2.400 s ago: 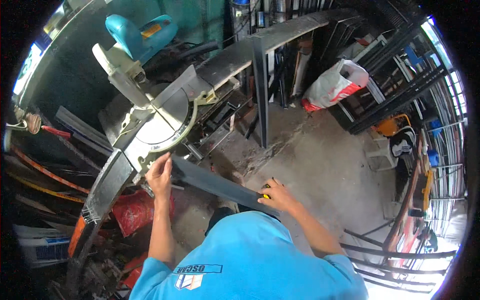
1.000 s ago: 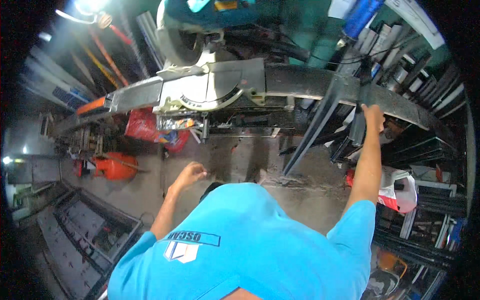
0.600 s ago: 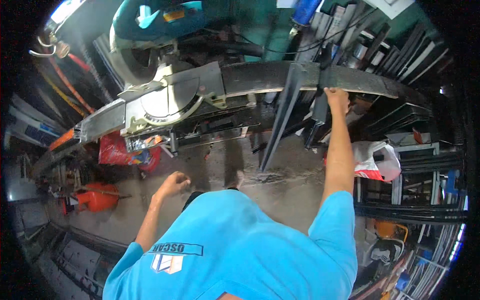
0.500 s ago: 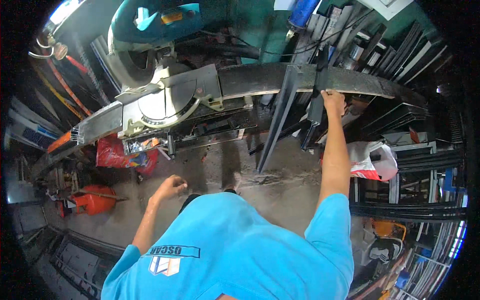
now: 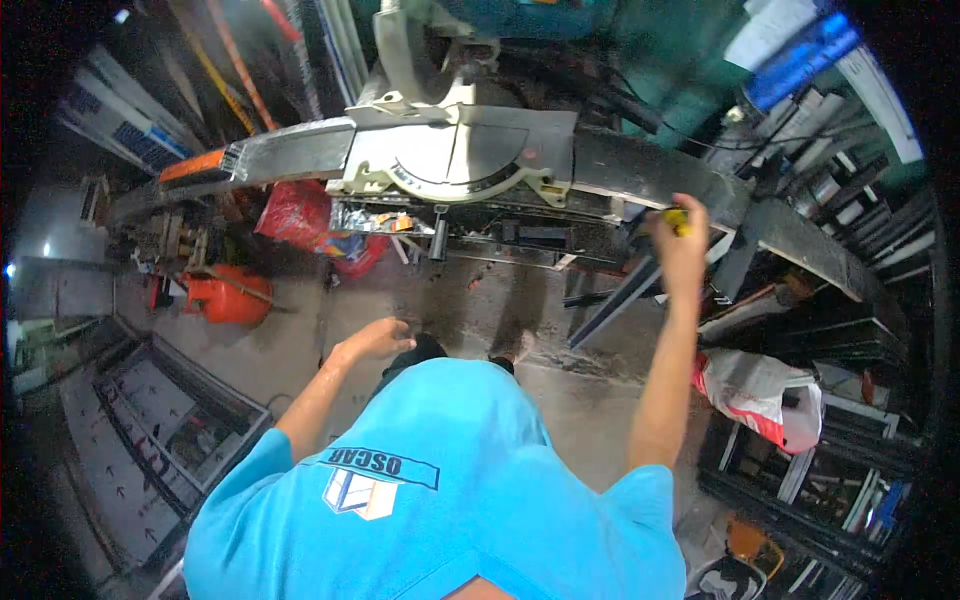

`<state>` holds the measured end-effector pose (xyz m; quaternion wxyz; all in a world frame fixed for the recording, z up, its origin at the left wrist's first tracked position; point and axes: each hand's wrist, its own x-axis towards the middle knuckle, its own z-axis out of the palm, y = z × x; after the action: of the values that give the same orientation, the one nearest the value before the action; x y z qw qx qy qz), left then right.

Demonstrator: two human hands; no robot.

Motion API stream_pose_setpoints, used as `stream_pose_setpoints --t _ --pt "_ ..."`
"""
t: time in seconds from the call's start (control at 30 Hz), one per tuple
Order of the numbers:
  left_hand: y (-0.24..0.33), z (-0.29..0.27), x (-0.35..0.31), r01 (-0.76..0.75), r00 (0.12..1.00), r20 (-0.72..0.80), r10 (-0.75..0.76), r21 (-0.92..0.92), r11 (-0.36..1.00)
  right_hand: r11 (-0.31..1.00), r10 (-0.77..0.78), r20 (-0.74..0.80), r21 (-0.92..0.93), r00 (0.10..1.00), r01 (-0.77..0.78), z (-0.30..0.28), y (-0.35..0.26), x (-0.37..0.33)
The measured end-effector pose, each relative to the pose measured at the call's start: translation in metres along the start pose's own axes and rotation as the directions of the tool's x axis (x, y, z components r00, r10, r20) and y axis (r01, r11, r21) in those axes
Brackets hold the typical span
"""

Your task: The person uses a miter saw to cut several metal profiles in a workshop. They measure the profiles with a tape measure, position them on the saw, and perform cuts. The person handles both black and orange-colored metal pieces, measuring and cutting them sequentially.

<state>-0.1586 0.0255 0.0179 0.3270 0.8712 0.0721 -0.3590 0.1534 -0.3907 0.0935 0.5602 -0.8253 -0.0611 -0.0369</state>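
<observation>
A person in a blue shirt (image 5: pixel 430 500) stands at a workbench, the left hand (image 5: pixel 378 338) hanging near the centre of the frame with fingers loosely curled and nothing seen in it. To the right of centre, the raised right hand (image 5: pixel 684 245) closes its fingers around a yellow-and-black tape measure (image 5: pixel 679 221) at the front edge of the bench (image 5: pixel 640 165). Just below it a dark bar (image 5: pixel 613 304) slants toward the floor, with a second dark bar (image 5: pixel 738 262) to its right. Farther up the frame sits a mitre saw (image 5: pixel 455 150); long stock leans at upper left and upper right

The step in hand looks to be handling the tape measure beside the bars; the next move probably calls for a steady grip and care not to knock either bar

The right fingers are blurred, leaving contact with the bench uncertain. The left palm is hidden, the slanting bar's upper end is lost behind the right hand, and the saw's top is cut off by the frame
</observation>
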Motion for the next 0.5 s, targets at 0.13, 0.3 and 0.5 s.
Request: stream_pose_setpoints --t 0.13,0.3,0.5 --pt "-0.002 -0.017 -0.024 0.038 0.992 -0.104 -0.066 -0.252 0.967 0.999 -0.021 0.159 -0.021 0.987 0.025 0.131 0.006 -0.035" --pt "-0.064 -0.035 -0.046 0.033 0.987 -0.140 -0.084 -0.334 0.942 0.968 0.124 0.163 0.197 0.979 -0.156 0.242 0.000 -0.082" --pt "-0.177 -0.084 -0.045 -0.246 0.926 -0.374 0.047 -0.507 0.826 0.949 -0.172 -0.058 -0.276 0.983 0.150 0.299 0.031 -0.100"
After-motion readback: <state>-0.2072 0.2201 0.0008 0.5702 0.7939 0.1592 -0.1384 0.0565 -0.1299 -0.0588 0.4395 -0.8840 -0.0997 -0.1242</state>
